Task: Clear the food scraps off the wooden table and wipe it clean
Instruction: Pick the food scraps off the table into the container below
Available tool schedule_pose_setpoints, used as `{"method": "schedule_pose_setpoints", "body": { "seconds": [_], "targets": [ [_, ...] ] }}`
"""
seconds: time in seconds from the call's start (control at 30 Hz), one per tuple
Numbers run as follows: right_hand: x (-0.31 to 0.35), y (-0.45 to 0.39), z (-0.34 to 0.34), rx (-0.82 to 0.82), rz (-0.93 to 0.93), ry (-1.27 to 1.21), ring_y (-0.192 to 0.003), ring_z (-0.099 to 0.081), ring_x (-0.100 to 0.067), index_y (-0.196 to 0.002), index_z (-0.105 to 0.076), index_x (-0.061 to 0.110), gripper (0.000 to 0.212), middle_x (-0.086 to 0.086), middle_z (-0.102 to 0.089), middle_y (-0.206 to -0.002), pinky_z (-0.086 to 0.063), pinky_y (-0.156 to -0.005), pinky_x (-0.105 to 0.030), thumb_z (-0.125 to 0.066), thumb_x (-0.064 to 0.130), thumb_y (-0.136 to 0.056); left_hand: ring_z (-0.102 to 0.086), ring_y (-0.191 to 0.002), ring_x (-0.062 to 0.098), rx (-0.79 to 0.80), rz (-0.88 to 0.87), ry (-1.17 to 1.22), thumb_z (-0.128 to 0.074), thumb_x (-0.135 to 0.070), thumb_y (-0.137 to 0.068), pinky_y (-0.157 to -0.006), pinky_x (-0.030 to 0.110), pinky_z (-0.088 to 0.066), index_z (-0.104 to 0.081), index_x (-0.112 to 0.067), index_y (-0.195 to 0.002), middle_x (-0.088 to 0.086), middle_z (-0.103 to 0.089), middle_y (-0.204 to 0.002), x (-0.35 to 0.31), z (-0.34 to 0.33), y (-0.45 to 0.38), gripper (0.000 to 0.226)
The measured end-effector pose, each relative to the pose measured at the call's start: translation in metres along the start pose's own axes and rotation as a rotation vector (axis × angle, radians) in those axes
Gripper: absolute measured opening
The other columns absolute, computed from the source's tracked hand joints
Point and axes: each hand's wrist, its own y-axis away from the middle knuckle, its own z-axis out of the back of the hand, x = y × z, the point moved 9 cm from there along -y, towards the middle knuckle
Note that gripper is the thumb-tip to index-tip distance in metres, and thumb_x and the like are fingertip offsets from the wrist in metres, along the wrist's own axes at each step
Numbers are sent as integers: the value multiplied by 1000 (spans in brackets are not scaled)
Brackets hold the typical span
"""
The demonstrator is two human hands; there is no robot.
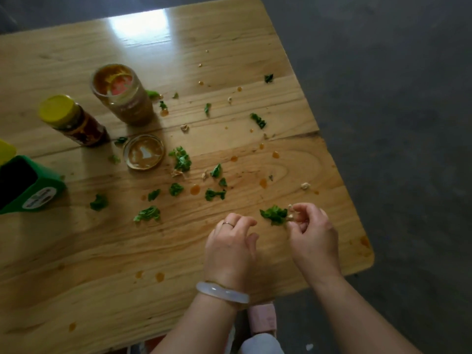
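Head camera looks steeply down, seemingly close, over the wooden table (76, 251).

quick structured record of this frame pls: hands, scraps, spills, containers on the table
right hand: pinches a green leaf scrap and pale bits
left hand: fingers loosely curled, holds nothing, above the wooden table
leaf scraps: many scattered, largest clump beside the jar lid
spills: orange sauce drops, e.g.
open jar: upright, lid off
yellow-capped bottle: upright, left of the open jar
green box: at left edge
wiping: not yet done
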Motion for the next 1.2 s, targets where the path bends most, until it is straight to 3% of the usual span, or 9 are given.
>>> {"method": "schedule_pose_setpoints", "body": {
  "seconds": [0.07,0.17,0.27,0.43,0.53,0.67,0.83,1.0,1.2],
  "targets": [
    [-4,-9,0,20,-6,34,-89,-58,-13,-115,-60,20,31,5,-55,-102,-48,-76,-24,-64,8,-86,-61,-84,16,41,6,-36,-74,-22,-74,-69,31,-50,-67,-25,-97,-8,-62,-94,-13,-13,-12,24],
    [-4,-19,-3,61,17,84,-90,-56,-9,-118,-59,22,32,7,-54,-101,-45,-73,-19,-63,10,-88,-58,-93,18,60,13,-71,-66,-22,-78,-74,31,-48,-65,-25,-105,-6,-60,-102,-32,-24,-25,26],
    [-2,-23,-10,110,44,150,-85,-55,-8,-103,-61,24,16,9,-52,-97,-47,-70,-20,-61,14,-91,-49,-104,14,133,55,-89,-54,-26,-87,-83,27,-42,-57,-27,-117,-8,-52,-114,-40,-36,-37,30],
    [1,-20,-19,179,104,196,-78,-52,-9,-92,-59,21,8,8,-49,-94,-53,-69,-30,-53,16,-94,-53,-86,17,138,46,-133,-50,-18,-88,-69,27,-46,-64,-23,-91,-5,-58,-92,-39,-43,-42,16],
    [2,-19,-18,160,134,176,-75,-49,-10,-88,-56,20,8,7,-47,-92,-49,-65,-29,-54,14,-93,-56,-78,16,100,76,-101,-54,-10,-85,-59,24,-43,-66,-20,-84,-5,-58,-87,-32,-39,-41,16],
    [1,-17,-14,125,138,101,-74,-49,-4,-87,-52,22,14,9,-49,-87,-44,-61,-20,-54,9,-92,-52,-92,13,124,181,-29,-44,-13,-92,-75,22,-44,-65,-20,-100,-6,-55,-103,-14,-34,-38,23],
    [10,-11,-24,177,226,116,-75,-51,-2,-109,-59,22,18,9,-52,-93,-44,-60,-16,-54,14,-94,-55,-86,12,78,211,0,-49,-13,-91,-73,22,-45,-68,-19,-96,-6,-58,-98,-2,-26,-37,21],
    [12,-19,-32,221,237,203,-74,-50,-6,-89,-56,22,8,8,-50,-87,-51,-65,-28,-53,20,-96,-47,-79,6,28,256,25,-51,-17,-92,-70,16,-38,-69,-19,-99,-6,-56,-99,8,-20,-41,19],
    [12,-49,-1,24,193,120,-71,-46,-2,-82,-54,18,13,6,-49,-86,-36,-58,-14,-56,13,-94,-48,-86,7,26,217,46,-51,-19,-93,-76,15,-39,-68,-19,-103,-4,-56,-106,-6,-18,-70,19]
  ]
}}
